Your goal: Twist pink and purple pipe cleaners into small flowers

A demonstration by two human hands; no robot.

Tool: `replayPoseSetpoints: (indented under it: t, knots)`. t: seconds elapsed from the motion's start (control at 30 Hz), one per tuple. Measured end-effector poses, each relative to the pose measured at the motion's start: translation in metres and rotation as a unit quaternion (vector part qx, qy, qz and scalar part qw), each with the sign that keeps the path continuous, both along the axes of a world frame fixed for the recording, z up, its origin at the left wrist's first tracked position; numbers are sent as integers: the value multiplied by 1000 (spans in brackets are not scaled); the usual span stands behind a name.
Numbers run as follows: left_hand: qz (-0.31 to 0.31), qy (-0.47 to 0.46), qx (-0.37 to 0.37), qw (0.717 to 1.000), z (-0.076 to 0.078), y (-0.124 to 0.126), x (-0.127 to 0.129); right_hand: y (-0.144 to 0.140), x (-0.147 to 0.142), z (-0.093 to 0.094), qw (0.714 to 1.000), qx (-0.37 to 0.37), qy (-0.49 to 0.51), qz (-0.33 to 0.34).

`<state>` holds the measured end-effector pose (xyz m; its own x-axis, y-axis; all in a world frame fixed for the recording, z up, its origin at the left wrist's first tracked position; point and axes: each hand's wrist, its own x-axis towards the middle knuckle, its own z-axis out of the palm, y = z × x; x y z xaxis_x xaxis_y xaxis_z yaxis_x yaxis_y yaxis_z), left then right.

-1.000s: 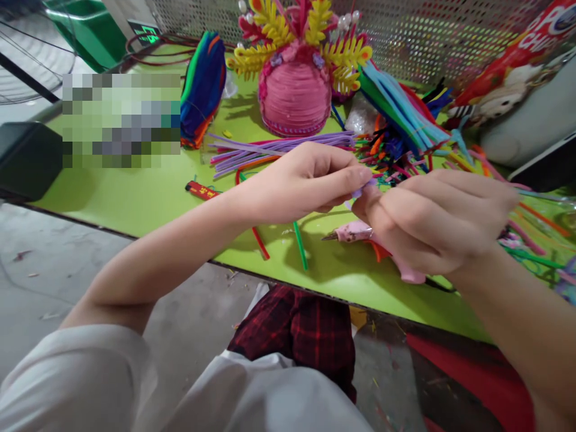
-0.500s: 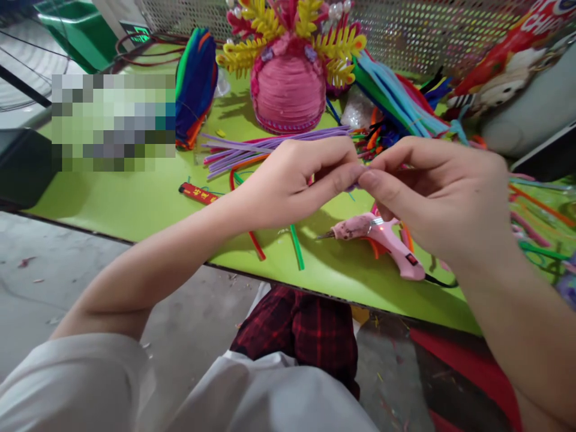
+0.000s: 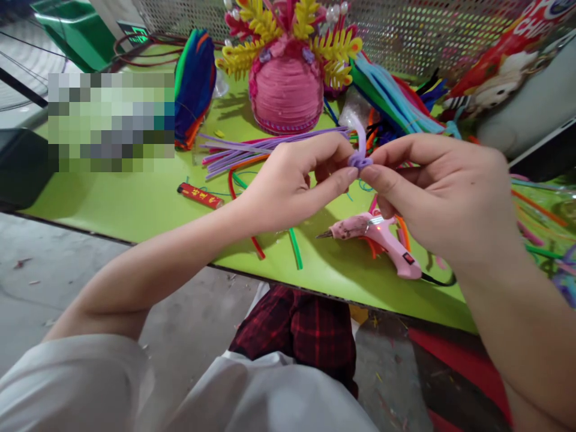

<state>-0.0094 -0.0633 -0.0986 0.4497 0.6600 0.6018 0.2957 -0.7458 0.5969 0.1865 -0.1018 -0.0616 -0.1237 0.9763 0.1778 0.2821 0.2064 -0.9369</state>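
A purple pipe cleaner (image 3: 361,157), curled into small loops with one end sticking up, is pinched between my two hands over the table. My left hand (image 3: 310,177) grips its left side between thumb and forefinger. On the right side, the thumb and forefinger of my right hand (image 3: 432,186) hold the same loops. Beneath my hands lies a pink hot glue gun (image 3: 373,237), its nozzle toward the left and a small light glowing on it. Several straight purple pipe cleaners (image 3: 243,150) lie behind my left hand.
A pink wrapped dome (image 3: 287,90) with yellow leaf shapes stands at the back. Bundles of coloured pipe cleaners (image 3: 195,90) flank it. A red lighter-like stick (image 3: 200,195) and a green pipe cleaner piece (image 3: 296,249) lie near the front edge. A perforated panel (image 3: 405,36) rises behind.
The purple pipe cleaner, mostly hidden by my fingers before, now shows its loops and an upright end. My fingertips have shifted slightly around it. The view has moved a little.
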Motion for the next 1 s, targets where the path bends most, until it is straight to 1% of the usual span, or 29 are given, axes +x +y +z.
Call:
replayPoseSetpoints:
  t: [0.07,0.13,0.23,0.27,0.33,0.4,0.6,0.7,0.77,0.83,0.93,1.0]
  knots:
    - [-14,2,64,998,2,4,-4,0,3,1,1000,-25,-5,13]
    - [-45,19,135,990,5,10,-8,2,6,1,998,-48,-10,32]
    - [-124,79,190,971,9,17,-14,7,9,-2,995,-85,4,58]
    - [-133,79,199,968,10,18,-15,8,9,-3,993,-104,13,62]
    - [-112,82,173,975,12,17,-16,11,9,-4,986,-142,28,77]
    - [-94,77,125,985,14,14,-16,13,9,-5,980,-167,38,98]
    - [-99,54,4,994,17,10,-15,15,15,-7,962,-216,52,158]
    - [-115,5,-81,990,13,10,-12,15,17,-8,956,-235,59,166]
    - [-97,-45,-126,986,10,8,-10,14,17,-9,954,-243,67,161]
    - [-72,-77,-148,983,8,5,-6,14,15,-11,957,-241,83,139]
    - [-59,-70,-156,984,6,3,1,14,10,-14,967,-207,118,95]
    - [-46,-54,-137,988,5,2,3,13,5,-15,977,-171,113,65]
